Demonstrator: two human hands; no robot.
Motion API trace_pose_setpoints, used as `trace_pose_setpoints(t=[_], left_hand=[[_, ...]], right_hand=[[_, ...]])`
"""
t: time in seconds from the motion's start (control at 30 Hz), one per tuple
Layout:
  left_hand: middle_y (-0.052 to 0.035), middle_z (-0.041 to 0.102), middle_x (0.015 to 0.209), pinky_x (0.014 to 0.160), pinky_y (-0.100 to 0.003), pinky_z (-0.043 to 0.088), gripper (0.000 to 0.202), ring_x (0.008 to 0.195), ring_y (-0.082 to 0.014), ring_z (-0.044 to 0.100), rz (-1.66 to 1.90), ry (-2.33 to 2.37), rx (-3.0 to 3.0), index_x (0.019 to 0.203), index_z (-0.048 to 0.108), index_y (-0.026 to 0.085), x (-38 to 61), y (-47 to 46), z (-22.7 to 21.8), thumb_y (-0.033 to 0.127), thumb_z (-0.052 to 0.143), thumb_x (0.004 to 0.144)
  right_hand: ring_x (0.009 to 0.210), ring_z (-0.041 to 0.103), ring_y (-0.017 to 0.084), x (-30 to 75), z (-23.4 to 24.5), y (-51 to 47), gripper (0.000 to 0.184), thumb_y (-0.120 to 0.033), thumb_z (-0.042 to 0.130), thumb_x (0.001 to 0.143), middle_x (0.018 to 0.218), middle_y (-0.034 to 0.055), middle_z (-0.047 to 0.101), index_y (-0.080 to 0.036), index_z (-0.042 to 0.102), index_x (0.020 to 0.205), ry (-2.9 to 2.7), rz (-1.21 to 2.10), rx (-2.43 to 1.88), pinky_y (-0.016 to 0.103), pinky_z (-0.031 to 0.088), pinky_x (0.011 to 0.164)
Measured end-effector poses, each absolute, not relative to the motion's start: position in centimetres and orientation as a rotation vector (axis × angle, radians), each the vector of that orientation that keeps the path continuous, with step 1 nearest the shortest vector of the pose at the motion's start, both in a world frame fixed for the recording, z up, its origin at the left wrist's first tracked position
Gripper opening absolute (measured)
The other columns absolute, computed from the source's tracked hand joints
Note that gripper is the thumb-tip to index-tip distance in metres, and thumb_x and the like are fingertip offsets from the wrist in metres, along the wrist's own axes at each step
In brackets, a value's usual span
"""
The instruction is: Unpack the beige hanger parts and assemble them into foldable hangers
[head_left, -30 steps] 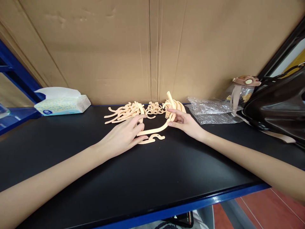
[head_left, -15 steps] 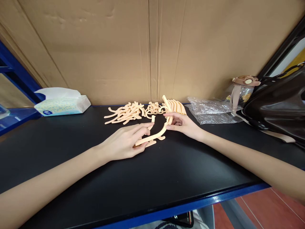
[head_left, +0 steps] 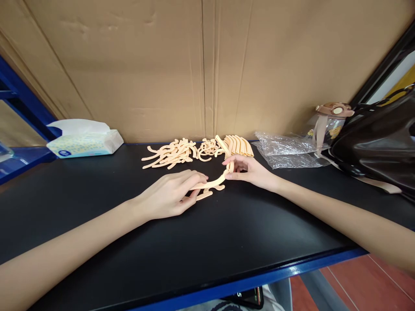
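Pinching one end each of a curved tan strip [head_left: 214,182] at the frame's centre, the left hand [head_left: 168,196] and right hand [head_left: 250,169] hold it over a flat piece [head_left: 205,195] on the black tabletop [head_left: 227,246]; lining the two up seems the step in hand; that calls for a steady grip.

The curved piece [head_left: 212,182] is a plain pale peach-orange. The loose pieces [head_left: 168,155] and the row of ribs [head_left: 240,145] have the same colour. The table [head_left: 227,242] is matt black with a bright blue front edge. The tissue pack [head_left: 84,142] is white and light blue with small coloured dots. The cardboard wall [head_left: 145,65] is plain brown. The bag [head_left: 379,151] is glossy black, the bottle lid [head_left: 333,110] is brown, and the floor tiles [head_left: 353,285] are red-brown.
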State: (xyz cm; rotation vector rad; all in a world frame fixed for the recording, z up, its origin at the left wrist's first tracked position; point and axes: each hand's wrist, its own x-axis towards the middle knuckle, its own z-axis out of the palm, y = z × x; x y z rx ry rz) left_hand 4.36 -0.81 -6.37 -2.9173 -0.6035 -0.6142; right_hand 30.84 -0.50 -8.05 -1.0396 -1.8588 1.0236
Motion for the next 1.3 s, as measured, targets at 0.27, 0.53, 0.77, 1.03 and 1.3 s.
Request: trace_pose_setpoints(t=[0.27,0.53,0.77,1.03,1.3], left_hand=[[-0.0069,0.062,0.117,0.091,-0.034,0.043,0.023,0.109,-0.0214,0.057,-0.716,-0.75,-2.676,0.105,0.053,0.018,4.3,0.2,-6.5,0.037,0.046,0.094],[-0.0029,0.06,0.079,0.075,-0.033,0.039,0.039,0.077,-0.0212,0.057,-0.672,-1.204,-2.486,0.076,0.051,0.018,4.3,0.5,-5.9,0.056,0.056,0.082],[0.0016,0.057,0.057,0.053,-0.026,0.028,0.051,0.058,-0.0156,0.053,-0.505,-1.601,-2.642,0.061,0.054,0.02,4.8,-0.9,-5.2,0.059,0.036,0.089],[0.0068,0.07,0.085,0.06,-0.025,0.034,0.033,0.062,-0.0132,0.057,-0.658,-1.658,-2.811,0.091,0.057,0.026,5.2,-2.1,-4.9,0.055,0.042,0.089],[-0.0024,0.069,0.091,0.057,-0.025,0.04,0.048,0.078,-0.0171,0.06,-1.355,-2.279,-3.057,0.113,0.049,0.022,5.8,-2.4,-5.1,0.051,0.062,0.077]], right_hand=[[0.068,0.05,0.011,30.7,-7.8,-1.1,0.036,-0.036,0.076,0.068,0.071,-0.0049,0.051,-0.019,0.061,0.096,-1.969,1.093,-1.002,0.028,0.042,0.069],[0.069,0.051,0.011,29.6,-7.5,-2.6,0.035,-0.034,0.077,0.068,0.071,-0.0052,0.053,-0.02,0.063,0.096,-2.005,1.131,-0.968,0.027,0.043,0.071],[0.065,0.05,0.009,29.6,-7.6,-2.5,0.037,-0.031,0.076,0.069,0.069,-0.0058,0.052,-0.019,0.065,0.102,-1.896,1.106,-0.983,0.027,0.044,0.069],[0.064,0.05,0.009,29.4,-7.1,-3.0,0.046,-0.03,0.075,0.07,0.069,-0.0052,0.054,-0.021,0.065,0.114,-1.934,1.117,-1.047,0.027,0.047,0.069],[0.082,0.063,0.013,29.0,-7.4,-3.4,0.05,-0.025,0.074,0.072,0.086,-0.0012,0.065,-0.023,0.061,0.12,-1.835,1.297,-0.838,0.034,0.05,0.085]])
